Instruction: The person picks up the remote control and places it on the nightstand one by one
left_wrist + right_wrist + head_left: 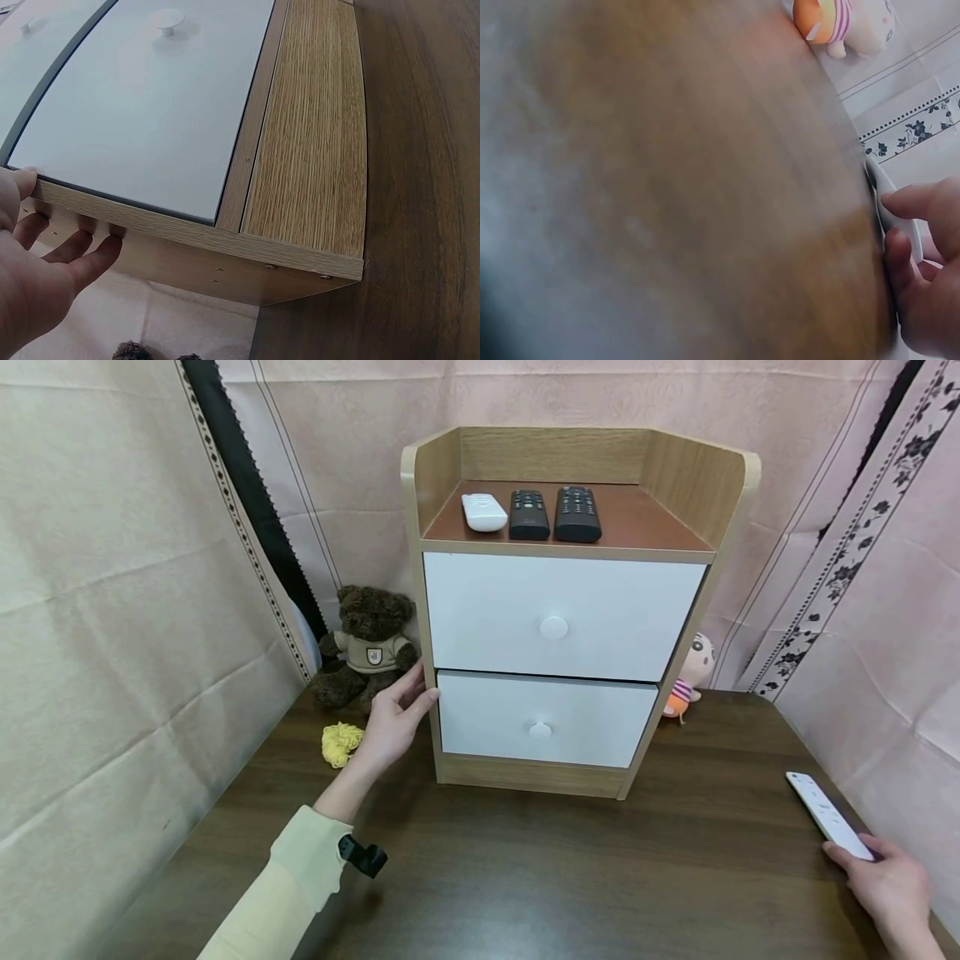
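Note:
My left hand [396, 710] rests against the left side of a small wooden cabinet [528, 775] with two white drawers. In the left wrist view, the thumb lies on the front edge and the fingertips [112, 241] touch the side panel. Both the upper drawer [487, 610] and the lower drawer [487, 714] have round white knobs. Far to the right, my right hand [892, 881] holds a white remote control [825, 806] by its near end, close over the table. The right wrist view is blurred; there the remote [907, 229] shows partly behind the fingers.
On the cabinet's top lie a white remote [484, 513] and two black remotes, [529, 517] one beside the other. A brown teddy bear [371, 639] and a yellow yarn bundle [341, 743] are at left. A plush doll [693, 668] stands behind the cabinet's right side. Pale curtains [135, 610] surround the table.

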{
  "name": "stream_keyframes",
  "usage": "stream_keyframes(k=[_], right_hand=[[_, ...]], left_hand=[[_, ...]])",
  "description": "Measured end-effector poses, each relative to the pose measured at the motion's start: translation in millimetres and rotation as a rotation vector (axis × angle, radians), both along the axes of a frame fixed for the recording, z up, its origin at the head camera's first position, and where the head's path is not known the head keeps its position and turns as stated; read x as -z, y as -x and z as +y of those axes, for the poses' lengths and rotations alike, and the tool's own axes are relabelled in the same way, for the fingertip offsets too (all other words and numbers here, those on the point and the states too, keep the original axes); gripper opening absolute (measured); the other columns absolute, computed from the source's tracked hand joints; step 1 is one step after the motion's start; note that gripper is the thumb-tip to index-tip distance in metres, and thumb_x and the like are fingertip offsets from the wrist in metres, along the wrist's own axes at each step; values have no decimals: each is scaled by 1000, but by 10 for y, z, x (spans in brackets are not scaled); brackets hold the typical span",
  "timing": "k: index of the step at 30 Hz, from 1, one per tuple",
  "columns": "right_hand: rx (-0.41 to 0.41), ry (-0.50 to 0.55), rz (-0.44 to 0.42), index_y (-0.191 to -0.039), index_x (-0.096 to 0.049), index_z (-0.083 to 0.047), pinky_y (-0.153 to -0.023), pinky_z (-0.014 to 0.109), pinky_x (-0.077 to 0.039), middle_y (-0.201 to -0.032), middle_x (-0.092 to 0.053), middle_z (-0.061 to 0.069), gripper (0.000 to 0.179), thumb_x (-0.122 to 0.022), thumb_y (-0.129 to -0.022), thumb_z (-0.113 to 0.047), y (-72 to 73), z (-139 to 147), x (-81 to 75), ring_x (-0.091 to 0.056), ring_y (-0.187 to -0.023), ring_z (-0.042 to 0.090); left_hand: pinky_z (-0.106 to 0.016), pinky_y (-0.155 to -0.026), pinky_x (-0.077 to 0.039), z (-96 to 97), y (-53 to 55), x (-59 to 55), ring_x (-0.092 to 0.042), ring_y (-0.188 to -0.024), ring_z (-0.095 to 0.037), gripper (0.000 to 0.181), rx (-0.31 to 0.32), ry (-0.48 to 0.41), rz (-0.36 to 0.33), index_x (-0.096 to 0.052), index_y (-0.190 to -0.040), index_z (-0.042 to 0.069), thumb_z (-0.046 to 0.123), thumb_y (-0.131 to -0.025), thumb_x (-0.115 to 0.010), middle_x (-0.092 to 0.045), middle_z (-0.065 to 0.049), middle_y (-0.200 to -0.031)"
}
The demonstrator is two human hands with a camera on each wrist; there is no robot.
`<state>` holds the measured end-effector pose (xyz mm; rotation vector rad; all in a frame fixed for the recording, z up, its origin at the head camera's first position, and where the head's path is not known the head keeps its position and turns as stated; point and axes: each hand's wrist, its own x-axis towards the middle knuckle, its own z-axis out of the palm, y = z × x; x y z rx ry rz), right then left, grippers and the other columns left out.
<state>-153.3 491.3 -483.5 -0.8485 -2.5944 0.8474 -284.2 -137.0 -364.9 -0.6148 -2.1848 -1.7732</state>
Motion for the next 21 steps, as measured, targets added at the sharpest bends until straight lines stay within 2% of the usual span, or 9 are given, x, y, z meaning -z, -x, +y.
stream_keyframes(k=[2,4,6,8,9,11,16,21], right_hand=[[3,72,8,-131,-51,20,-66,31,-43,-92,-70,32,59,-69,-96,-24,-12,-2,-13,-69,-82,33],[13,192,41,-134,-50,21,-57,23,-43,-65,-66,13,60,-68,-98,-23,-18,-4,-25,-65,-60,14],[52,400,102,-123,-69,6,-52,18,-45,-59,-59,-8,36,-68,-97,-20,-15,7,-31,-60,-49,3],[83,587,203,-97,-80,-13,-50,16,-48,-64,-56,-17,9,-71,-95,-15,-15,18,-27,-60,-49,1],[98,660,246,-82,-79,-22,-50,16,-49,-64,-56,-18,17,-73,-94,-13,-17,23,-26,-60,-50,1],[139,779,316,-59,-66,-37,-50,15,-49,-63,-59,-18,44,-76,-91,-8,-22,23,-31,-60,-49,2],[199,857,383,-58,-70,-34,-49,14,-50,-63,-60,-16,42,-80,-87,-5,-38,-7,-54,-59,-47,2],[220,861,423,-60,-70,-34,-48,14,-50,-65,-60,-17,42,-82,-85,-3,-23,-34,-59,-58,-46,3]], left_hand=[[-41,-106,-48,-2,-3,1,-52,-136,-29,59,-2,0,-3,-38,-159,12,15,-105,-62,-47,-9,-155],[-39,-106,-48,-3,-1,3,-52,-136,-29,59,-2,0,-3,-38,-159,12,15,-106,-62,-47,-9,-155],[-38,-105,-49,-4,4,4,-52,-136,-29,58,0,-2,0,-38,-159,12,14,-106,-62,-47,-10,-155],[-38,-105,-49,-5,8,3,-52,-136,-29,58,1,-4,4,-38,-159,12,14,-105,-62,-47,-10,-155],[-38,-105,-49,-6,10,4,-52,-136,-29,58,3,-3,6,-38,-159,11,14,-106,-61,-47,-10,-155],[-39,-106,-48,-9,11,3,-51,-137,-29,59,3,0,6,-38,-159,12,15,-106,-62,-47,-10,-155],[-40,-106,-48,-7,15,-2,-51,-137,-28,59,5,4,-1,-38,-159,13,17,-106,-62,-47,-9,-156],[-41,-106,-48,-8,21,6,-51,-137,-28,59,6,3,-7,-38,-159,13,17,-106,-62,-47,-10,-156]])
